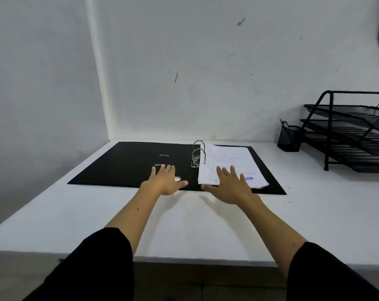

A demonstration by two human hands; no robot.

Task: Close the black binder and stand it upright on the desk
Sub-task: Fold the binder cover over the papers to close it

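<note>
The blue stamp (248, 178) on my stack of papers (228, 164) is too blurred to read. The black lever-arch binder (123, 164) lies open and flat on the white desk (184, 224) near the wall, its metal rings (199, 148) upright. My left hand (165, 181) and right hand (233, 187) are spread open, gripping nothing, over its near edge; whether they touch it I cannot tell.

A black binder (127, 164) lies open and flat on a white table (184, 224), near the back wall. Two metal rings (199, 152) stand upright at its spine, holding a stack of white papers (227, 164) on its right half.
</note>
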